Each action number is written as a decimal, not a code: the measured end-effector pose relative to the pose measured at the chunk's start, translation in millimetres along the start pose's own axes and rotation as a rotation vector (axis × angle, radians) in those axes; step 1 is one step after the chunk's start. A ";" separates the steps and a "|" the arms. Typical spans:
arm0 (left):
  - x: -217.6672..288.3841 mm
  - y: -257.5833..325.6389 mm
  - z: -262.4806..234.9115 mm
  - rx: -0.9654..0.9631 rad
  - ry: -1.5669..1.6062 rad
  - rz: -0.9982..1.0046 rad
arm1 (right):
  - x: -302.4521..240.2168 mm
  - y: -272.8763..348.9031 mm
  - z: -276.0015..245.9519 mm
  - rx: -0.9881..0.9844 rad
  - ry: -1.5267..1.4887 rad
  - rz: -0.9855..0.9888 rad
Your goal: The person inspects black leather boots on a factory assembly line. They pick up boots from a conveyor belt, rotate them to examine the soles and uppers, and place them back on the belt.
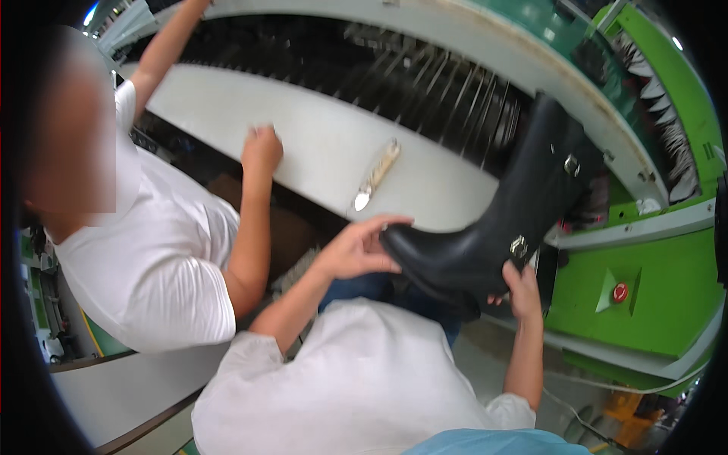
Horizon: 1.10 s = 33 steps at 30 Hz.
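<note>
Tall black leather-look boot (516,212) sits at 3 o'clock from view centre, held in both hands. Shaft runs up to 2 o'clock, toe aims at 9. Two metal buckles on it: upper buckle (572,165) on the shaft, lower buckle (519,246) near the ankle. Can't tell if the boot touches the bench.

Left hand (355,249): on the toe cap, at the boot's 8 to 9 o'clock. Fingers part-open in a C, toe between thumb below and fingers above.

Right hand (523,292): at the boot's 6 o'clock, back of the ankle just below the lower buckle. Thumb lies on the near face, fingers curl round behind; only some tips show. Closed on the boot.

Short-bladed hand tool (378,171), pale handle, lies on the white bench top (318,136) at 12 o'clock from the toe, blade toward 7. Nobody's touching it.

Dark bed with metal rods (447,83) beyond the bench, 1 o'clock. Green machine panel (591,326) at 4 o'clock, red mushroom button (620,292) on it.

Co-worker in white T-shirt (167,265) at 9 o'clock. Co-worker's near hand (262,150) at 10 o'clock, fingers curled; contents can't be told.
</note>
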<state>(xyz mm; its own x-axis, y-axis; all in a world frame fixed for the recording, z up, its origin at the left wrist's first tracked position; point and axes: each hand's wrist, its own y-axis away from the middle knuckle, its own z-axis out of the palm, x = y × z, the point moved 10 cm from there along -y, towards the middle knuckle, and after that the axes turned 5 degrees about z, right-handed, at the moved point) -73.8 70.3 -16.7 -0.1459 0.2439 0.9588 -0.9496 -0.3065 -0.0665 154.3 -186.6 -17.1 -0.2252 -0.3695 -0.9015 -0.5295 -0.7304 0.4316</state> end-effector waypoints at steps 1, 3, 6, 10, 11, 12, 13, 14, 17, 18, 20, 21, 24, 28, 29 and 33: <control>0.1 -1.0 -4.5 0.033 -0.092 -0.009 | 11.0 0.8 -3.0 0.035 0.011 0.083; 21.1 -8.6 -6.7 0.014 -0.444 0.239 | 15.0 -1.1 -10.7 0.097 0.082 0.167; 13.2 -7.4 -0.9 0.003 -0.655 0.349 | -3.7 -1.5 -13.2 0.239 0.155 0.282; 13.0 -8.6 8.7 -0.015 -0.735 0.457 | -4.4 -6.9 -43.1 0.277 0.547 0.286; 12.9 -10.5 10.7 -0.015 -0.762 0.471 | -16.9 -6.0 -44.1 0.324 0.666 0.181; 13.3 -13.4 12.9 -0.010 -0.762 0.466 | -30.7 -6.3 -42.3 0.365 0.788 0.067; 14.1 -16.6 16.1 -0.005 -0.762 0.462 | -45.2 -3.4 -36.2 0.402 0.908 -0.050; 12.1 -18.9 19.7 0.000 -0.762 0.456 | -60.9 6.8 -33.3 0.520 0.852 -0.185; 6.7 -23.0 34.9 0.063 -0.762 0.518 | -120.7 42.6 50.0 0.389 0.930 -0.733; 5.5 -24.5 40.4 0.062 -0.780 0.543 | -115.7 49.3 70.5 0.307 0.977 -0.767; 1.7 -28.1 46.3 0.068 -0.738 0.517 | -96.5 58.1 99.4 0.236 1.029 -0.929; 2.5 -28.2 47.9 0.077 -0.721 0.506 | -88.2 60.6 109.3 0.285 1.083 -1.029; 5.1 -31.0 59.4 0.018 -0.573 0.526 | -74.3 64.6 110.9 0.421 1.066 -1.108; -7.3 -34.0 63.4 -0.051 -0.541 0.508 | -74.9 58.8 108.9 0.366 0.948 -1.120; -6.8 -34.0 62.7 -0.048 -0.538 0.517 | -76.6 55.1 107.9 0.326 0.903 -1.118; -6.7 -37.1 61.2 -0.047 -0.497 0.539 | -87.4 37.0 104.4 0.186 0.810 -0.963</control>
<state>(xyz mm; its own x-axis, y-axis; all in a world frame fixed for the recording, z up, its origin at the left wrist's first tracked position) -20.6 23.8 -3.8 -0.4638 -0.3790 0.8008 -0.7937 -0.2240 -0.5656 69.0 -121.4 74.4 0.8403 -0.0287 -0.5413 -0.3213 -0.8307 -0.4546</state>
